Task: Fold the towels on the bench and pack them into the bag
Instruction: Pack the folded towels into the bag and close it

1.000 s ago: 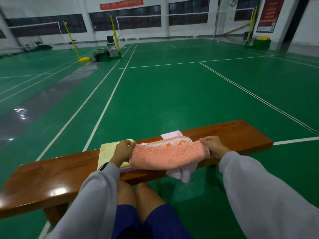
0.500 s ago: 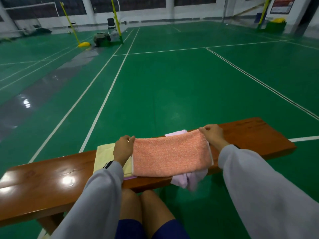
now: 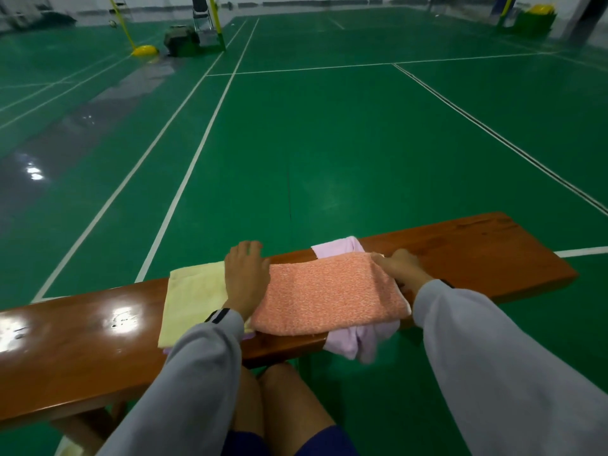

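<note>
An orange towel (image 3: 329, 294) lies folded on the wooden bench (image 3: 82, 337). My left hand (image 3: 245, 278) rests flat on its left end, fingers straight. My right hand (image 3: 399, 268) presses on its right end, with the fingers laid over the cloth. A pale yellow towel (image 3: 194, 297) lies flat to the left, partly under my left hand. A pink towel (image 3: 339, 246) lies under the orange one and hangs over the bench's near edge. No bag is in view.
The bench stands across a green sports court floor (image 3: 329, 143) with white lines. My knees (image 3: 279, 396) are under the bench's near edge. A yellow post base (image 3: 144, 50) and a dark bundle (image 3: 181, 44) sit far off on the left.
Both hands have let go of the towel's far edge corners and now lie on top of its ends. The orange towel lies flatter on the bench. The camera has tilted down.
</note>
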A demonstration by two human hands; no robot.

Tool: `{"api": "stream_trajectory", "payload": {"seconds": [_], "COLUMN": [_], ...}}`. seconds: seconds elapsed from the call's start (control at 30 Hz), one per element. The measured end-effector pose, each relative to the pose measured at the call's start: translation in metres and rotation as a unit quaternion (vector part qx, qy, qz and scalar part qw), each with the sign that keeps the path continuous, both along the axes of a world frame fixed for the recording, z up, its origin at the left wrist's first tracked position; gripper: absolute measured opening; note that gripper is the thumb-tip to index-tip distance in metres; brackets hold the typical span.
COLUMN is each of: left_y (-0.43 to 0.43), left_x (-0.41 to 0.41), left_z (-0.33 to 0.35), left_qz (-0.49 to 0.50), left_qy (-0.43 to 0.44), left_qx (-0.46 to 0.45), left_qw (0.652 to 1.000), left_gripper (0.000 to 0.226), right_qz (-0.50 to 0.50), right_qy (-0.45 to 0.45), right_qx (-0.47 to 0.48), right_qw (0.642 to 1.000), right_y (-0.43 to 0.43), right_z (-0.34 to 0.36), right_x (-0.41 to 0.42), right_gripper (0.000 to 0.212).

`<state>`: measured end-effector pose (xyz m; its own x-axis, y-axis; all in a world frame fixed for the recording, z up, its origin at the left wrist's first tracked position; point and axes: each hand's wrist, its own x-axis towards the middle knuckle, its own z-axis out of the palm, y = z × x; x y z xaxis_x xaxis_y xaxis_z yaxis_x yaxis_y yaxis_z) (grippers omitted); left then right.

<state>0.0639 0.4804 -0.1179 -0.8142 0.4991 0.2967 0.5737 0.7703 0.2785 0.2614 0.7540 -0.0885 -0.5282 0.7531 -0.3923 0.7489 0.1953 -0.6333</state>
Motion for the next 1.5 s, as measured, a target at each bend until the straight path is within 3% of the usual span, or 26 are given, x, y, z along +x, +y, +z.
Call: {"api": "stream_trajectory", "payload": {"seconds": [0.03,0.13,0.27,0.47,0.67,0.8,1.0,1.1,1.2,1.27,1.37,1.43,1.5], "left_y": [0.004,0.02,0.048,0.067,0.08,0.062,0.003,-0.023,-0.043,-0.05,-0.05,-0.049,-0.046], "left_x": [0.008,0.038,0.077,0.105,0.104,0.088,0.06,0.046,0.037,0.033,0.031,0.03,0.032], "left_z": [0.002,0.003,-0.012,-0.03,-0.026,-0.021,-0.023,-0.027,-0.02,-0.017,-0.016,-0.014,-0.007], "left_qz": [-0.059,-0.204,-0.267,-0.226,-0.241,-0.249,-0.094,-0.078,-0.087,-0.076,-0.063,-0.053,-0.032], "left_qy": [0.012,-0.064,-0.11,-0.104,-0.144,-0.116,-0.055,-0.028,-0.033,-0.04,-0.065,-0.103,-0.081], "left_qx": [-0.016,-0.065,-0.157,-0.177,-0.137,-0.117,-0.194,-0.233,-0.28,-0.293,-0.24,-0.129,-0.013], "left_qw": [0.998,0.975,0.945,0.952,0.95,0.954,0.975,0.969,0.955,0.952,0.967,0.985,0.996], "left_gripper": [0.035,0.047,0.061,0.066,0.068,0.061,0.076,0.087,0.115,0.11,0.077,0.059,0.05], "right_qz": [0.001,0.018,0.025,0.028,0.055,0.059,0.109,0.13,0.14,0.146,0.14,0.094,0.056], "right_qy": [-0.004,0.002,0.006,0.022,0.125,0.137,0.083,0.061,0.072,0.066,0.065,0.08,0.092], "right_qx": [-0.027,-0.112,-0.151,-0.125,-0.108,-0.124,-0.047,-0.016,-0.043,-0.052,-0.053,-0.08,-0.147], "right_qw": [1.0,0.994,0.988,0.991,0.985,0.981,0.989,0.989,0.987,0.986,0.987,0.989,0.983], "right_y": [-0.002,-0.003,-0.007,-0.008,-0.022,-0.06,-0.136,-0.167,-0.191,-0.203,-0.212,-0.212,-0.207], "right_z": [0.0,0.001,0.013,0.036,0.065,0.068,0.056,0.045,0.029,0.018,0.007,0.009,0.013], "right_x": [0.002,0.006,0.008,0.002,-0.025,-0.057,-0.094,-0.104,-0.109,-0.107,-0.106,-0.106,-0.105], "right_gripper": [0.068,0.08,0.083,0.054,0.03,0.033,0.027,0.026,0.022,0.007,0.019,0.033,0.022]}}
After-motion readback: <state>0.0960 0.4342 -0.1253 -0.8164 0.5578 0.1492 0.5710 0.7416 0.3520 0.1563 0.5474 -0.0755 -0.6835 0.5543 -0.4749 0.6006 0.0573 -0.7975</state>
